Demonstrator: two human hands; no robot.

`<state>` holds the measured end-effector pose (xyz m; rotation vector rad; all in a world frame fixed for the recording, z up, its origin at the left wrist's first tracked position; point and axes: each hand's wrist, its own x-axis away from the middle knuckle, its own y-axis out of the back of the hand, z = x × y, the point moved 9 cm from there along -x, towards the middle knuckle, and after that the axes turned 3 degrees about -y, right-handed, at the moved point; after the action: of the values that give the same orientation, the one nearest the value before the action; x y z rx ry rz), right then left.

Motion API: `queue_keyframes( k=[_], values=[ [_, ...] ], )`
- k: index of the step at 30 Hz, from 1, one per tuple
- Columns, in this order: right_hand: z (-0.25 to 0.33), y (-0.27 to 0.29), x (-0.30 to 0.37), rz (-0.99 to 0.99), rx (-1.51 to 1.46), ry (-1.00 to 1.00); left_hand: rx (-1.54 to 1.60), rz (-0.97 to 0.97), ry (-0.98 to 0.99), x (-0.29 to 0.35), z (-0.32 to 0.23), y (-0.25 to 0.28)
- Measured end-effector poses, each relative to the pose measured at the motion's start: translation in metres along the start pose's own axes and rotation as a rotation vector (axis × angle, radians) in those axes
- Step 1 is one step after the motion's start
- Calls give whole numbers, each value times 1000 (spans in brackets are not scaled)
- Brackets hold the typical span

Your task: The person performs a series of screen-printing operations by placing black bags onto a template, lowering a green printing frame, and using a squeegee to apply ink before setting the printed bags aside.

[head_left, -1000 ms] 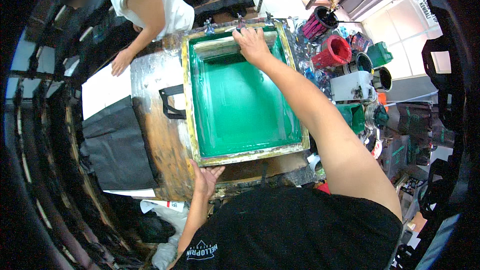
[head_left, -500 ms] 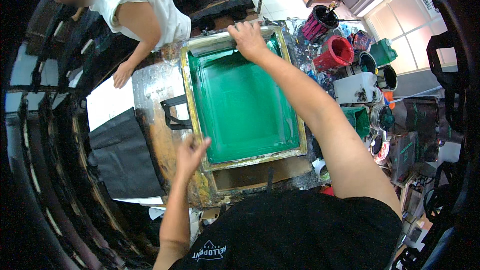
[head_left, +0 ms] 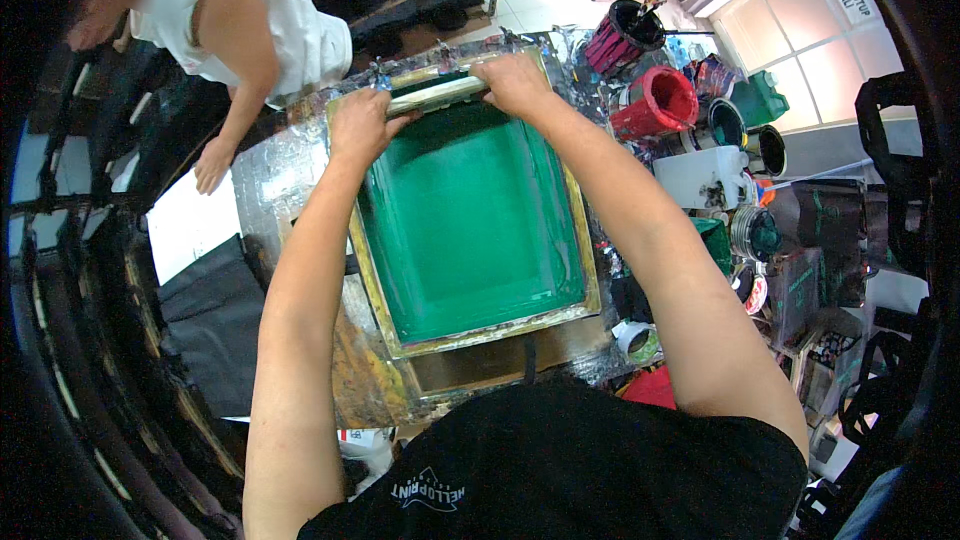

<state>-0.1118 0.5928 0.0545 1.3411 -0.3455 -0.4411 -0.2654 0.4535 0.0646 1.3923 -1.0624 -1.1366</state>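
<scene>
A framed printing screen point(head_left: 592, 285) with green mesh and green ink lies on the stained worktable. At its far end both my hands grip a squeegee point(head_left: 437, 95) with a pale wooden handle. My left hand point(head_left: 362, 125) is wrapped round its left end, my right hand point(head_left: 515, 85) round its right end. The squeegee's lower edge and the fingertips behind the handle are hidden. Left of the screen, a black fabric bag point(head_left: 212, 325) lies flat, partly behind my left forearm.
A co-worker in a white shirt point(head_left: 310, 50) stands at the far left, one hand point(head_left: 213, 165) over a white sheet point(head_left: 190, 230). Along the right stand a red ink bucket point(head_left: 640, 115), a pink-streaked black bucket point(head_left: 610, 45), a white jerrycan point(head_left: 695, 180) and a tape roll point(head_left: 637, 340).
My left hand has moved from the screen's near left edge up to the squeegee and closed on it. The squeegee now sits raised and tilted between both hands. The co-worker has shifted left.
</scene>
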Motion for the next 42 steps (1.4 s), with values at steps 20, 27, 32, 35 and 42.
queue_keyframes(
  k=[20,27,32,35,42],
  values=[
    [39,-19,95,-82,159,38,-27,-101,42,100,-55,0],
    [69,-21,170,-57,147,27,2,-119,1,166,-89,5],
    [86,-25,223,-14,124,1,56,-136,14,213,-118,10],
    [100,-21,255,-30,105,16,91,-131,-4,243,-133,10],
    [118,-29,319,63,114,-34,156,44,-12,296,-166,11]
  ],
)
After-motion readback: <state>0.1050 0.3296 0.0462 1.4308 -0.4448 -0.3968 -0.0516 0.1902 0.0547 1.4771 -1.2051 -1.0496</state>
